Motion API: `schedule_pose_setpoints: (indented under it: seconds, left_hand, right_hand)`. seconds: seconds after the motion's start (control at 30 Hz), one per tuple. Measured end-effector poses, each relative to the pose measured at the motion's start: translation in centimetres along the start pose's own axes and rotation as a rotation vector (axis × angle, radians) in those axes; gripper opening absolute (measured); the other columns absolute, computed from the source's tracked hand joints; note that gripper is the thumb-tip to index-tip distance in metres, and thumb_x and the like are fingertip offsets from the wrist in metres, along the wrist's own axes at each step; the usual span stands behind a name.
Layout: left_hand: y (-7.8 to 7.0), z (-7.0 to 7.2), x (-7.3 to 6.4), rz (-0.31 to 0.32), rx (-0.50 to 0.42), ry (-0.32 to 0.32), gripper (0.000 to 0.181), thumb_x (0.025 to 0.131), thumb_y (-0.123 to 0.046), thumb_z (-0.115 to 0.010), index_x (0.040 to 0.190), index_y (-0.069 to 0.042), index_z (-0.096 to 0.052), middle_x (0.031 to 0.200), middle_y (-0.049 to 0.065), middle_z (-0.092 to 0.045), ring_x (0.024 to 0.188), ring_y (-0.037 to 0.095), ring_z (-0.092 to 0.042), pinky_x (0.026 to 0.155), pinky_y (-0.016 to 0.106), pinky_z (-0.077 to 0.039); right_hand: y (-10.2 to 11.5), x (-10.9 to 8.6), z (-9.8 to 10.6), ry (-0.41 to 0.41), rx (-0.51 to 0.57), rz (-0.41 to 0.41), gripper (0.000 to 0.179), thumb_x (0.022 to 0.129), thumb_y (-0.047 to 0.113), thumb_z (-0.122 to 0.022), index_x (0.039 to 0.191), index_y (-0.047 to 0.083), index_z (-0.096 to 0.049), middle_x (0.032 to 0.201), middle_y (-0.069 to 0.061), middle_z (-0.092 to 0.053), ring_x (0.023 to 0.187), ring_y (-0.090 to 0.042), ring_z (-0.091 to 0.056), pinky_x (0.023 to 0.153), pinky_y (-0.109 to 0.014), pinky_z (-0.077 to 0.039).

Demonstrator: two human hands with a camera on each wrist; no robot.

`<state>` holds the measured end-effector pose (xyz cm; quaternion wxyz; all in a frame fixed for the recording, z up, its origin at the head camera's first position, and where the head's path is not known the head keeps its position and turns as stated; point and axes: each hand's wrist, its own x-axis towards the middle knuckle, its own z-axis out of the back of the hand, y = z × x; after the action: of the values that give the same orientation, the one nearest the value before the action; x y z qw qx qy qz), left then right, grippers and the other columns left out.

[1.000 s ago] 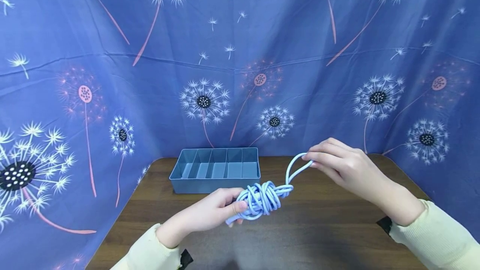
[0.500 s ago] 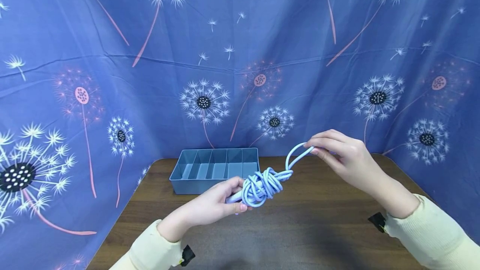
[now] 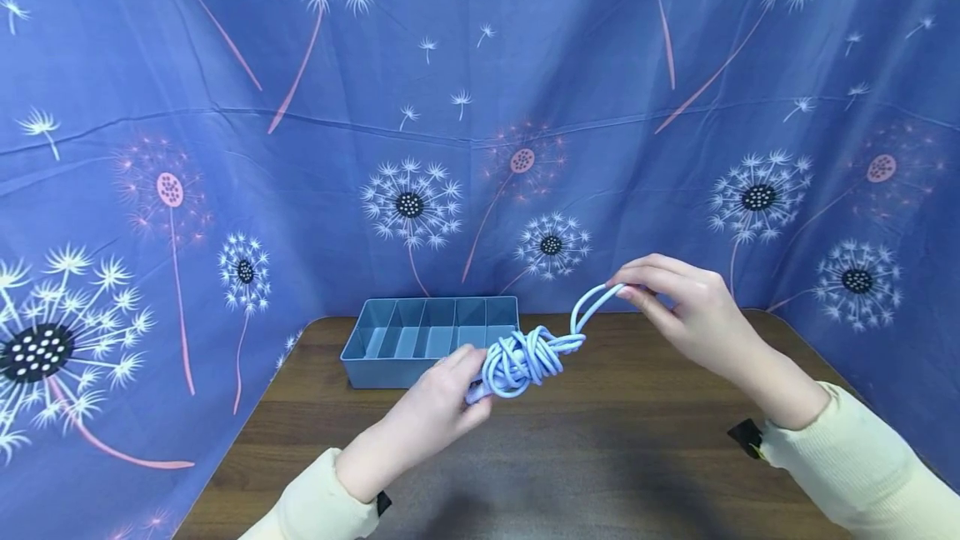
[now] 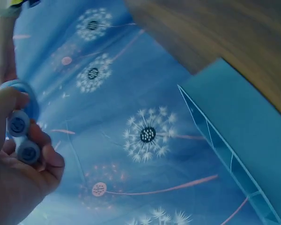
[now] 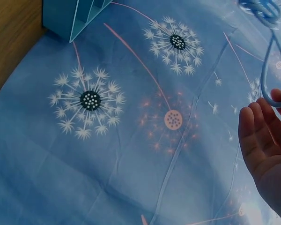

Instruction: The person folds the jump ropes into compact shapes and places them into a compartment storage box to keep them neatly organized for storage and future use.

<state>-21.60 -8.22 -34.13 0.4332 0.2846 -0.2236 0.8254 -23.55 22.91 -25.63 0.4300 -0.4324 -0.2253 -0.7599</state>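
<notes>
A light blue jump rope (image 3: 522, 362), its cord wound in a knotted bundle around its handles, is held above the table. My left hand (image 3: 423, 415) grips the handle end; in the left wrist view two round handle ends (image 4: 18, 123) stick out side by side between thumb and fingers. From the bundle's far end a cord loop (image 3: 587, 307) runs up to the right. My right hand (image 3: 693, 319) pinches the tip of that loop between thumb and fingertips. In the right wrist view the loop (image 5: 266, 77) hangs between the bundle and the fingers.
A blue-grey open box (image 3: 393, 373) with several compartments stands on the brown wooden table (image 3: 600, 448), at its back, behind and left of the bundle. A blue dandelion-print cloth (image 3: 637, 190) hangs around the back and sides.
The bundle has risen a little. My left hand has shifted its grip back onto the handles and rotated. My right hand has moved slightly up, still pinching the loop.
</notes>
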Motion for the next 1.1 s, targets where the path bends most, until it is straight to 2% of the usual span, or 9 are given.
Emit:
schedule_pose_setpoints:
  seconds: [0.13, 0.23, 0.33, 0.43, 0.63, 0.87, 1.03, 1.1]
  left_hand:
    - [0.0, -0.4, 0.0, -0.118, 0.308, -0.094, 0.042, 0.075, -0.019, -0.076, 0.108, -0.003, -0.056, 0.088, 0.001, -0.055, 0.075, 0.014, -0.052, 0.063, 0.027, -0.041]
    - [0.1, -0.6, 0.0, -0.149, 0.546, -0.146, 0.05, 0.074, -0.027, -0.077, 0.11, -0.001, -0.056, 0.088, 0.004, -0.056, 0.075, 0.018, -0.053, 0.062, 0.03, -0.037]
    - [0.1, -0.7, 0.1, -0.145, 0.66, -0.15, 0.052, 0.076, -0.029, -0.075, 0.113, 0.001, -0.055, 0.087, 0.006, -0.055, 0.073, 0.02, -0.05, 0.061, 0.032, -0.036]
    - [0.2, -0.8, 0.1, -0.121, 0.648, -0.125, 0.05, 0.078, -0.026, -0.072, 0.114, 0.003, -0.053, 0.087, 0.008, -0.054, 0.071, 0.02, -0.048, 0.059, 0.031, -0.034]
    - [0.5, -1.4, 0.0, -0.09, 0.598, -0.099, 0.045, 0.081, -0.024, -0.07, 0.112, 0.004, -0.052, 0.088, 0.009, -0.054, 0.072, 0.021, -0.049, 0.057, 0.03, -0.034]
    - [1.1, -1.6, 0.3, -0.094, 0.61, -0.07, 0.048, 0.08, -0.024, -0.072, 0.114, 0.003, -0.05, 0.089, 0.009, -0.053, 0.073, 0.021, -0.047, 0.058, 0.03, -0.033]
    - [1.7, -1.8, 0.7, -0.082, 0.578, -0.059, 0.047, 0.083, -0.023, -0.07, 0.115, 0.004, -0.05, 0.092, 0.01, -0.054, 0.076, 0.021, -0.05, 0.059, 0.03, -0.035]
    - [2.0, -1.9, 0.8, -0.07, 0.569, -0.062, 0.046, 0.083, -0.022, -0.069, 0.115, 0.004, -0.05, 0.092, 0.01, -0.055, 0.077, 0.022, -0.051, 0.06, 0.03, -0.037]
  right_hand:
    - [0.0, 0.1, 0.0, 0.005, -0.002, -0.033, 0.009, 0.087, 0.012, -0.068, 0.095, 0.012, -0.071, 0.092, 0.004, -0.068, 0.083, 0.003, -0.056, 0.071, -0.01, -0.041]
    - [0.0, 0.2, -0.1, 0.005, -0.006, -0.055, 0.019, 0.08, 0.001, -0.072, 0.095, 0.013, -0.071, 0.092, 0.005, -0.068, 0.081, 0.003, -0.056, 0.07, -0.011, -0.041]
    - [0.1, 0.2, -0.4, -0.006, 0.004, -0.11, 0.028, 0.076, -0.005, -0.073, 0.097, 0.014, -0.071, 0.094, 0.006, -0.068, 0.081, 0.002, -0.056, 0.069, -0.012, -0.042]
    - [0.0, 0.1, -1.0, -0.008, 0.039, -0.203, 0.028, 0.079, -0.004, -0.071, 0.099, 0.015, -0.071, 0.096, 0.007, -0.068, 0.078, 0.002, -0.059, 0.066, -0.011, -0.044]
    - [-0.8, -0.7, -2.7, 0.003, 0.146, -0.371, 0.023, 0.086, -0.002, -0.064, 0.104, 0.012, -0.069, 0.096, 0.006, -0.066, 0.072, -0.006, -0.065, 0.06, -0.013, -0.049]
    - [-0.4, -0.5, -4.4, -0.001, 0.192, -0.417, 0.021, 0.088, -0.007, -0.06, 0.105, 0.003, -0.068, 0.097, -0.004, -0.067, 0.073, 0.002, -0.061, 0.061, -0.013, -0.049]
    - [-2.2, -1.6, -6.3, -0.03, 0.289, -0.475, 0.032, 0.09, -0.001, -0.059, 0.12, 0.01, -0.061, 0.105, -0.006, -0.067, 0.084, 0.001, -0.063, 0.068, -0.015, -0.051]
    - [-2.3, -1.7, -6.7, -0.041, 0.338, -0.513, 0.035, 0.09, -0.001, -0.059, 0.124, 0.01, -0.058, 0.107, -0.009, -0.067, 0.087, -0.001, -0.063, 0.071, -0.018, -0.052]
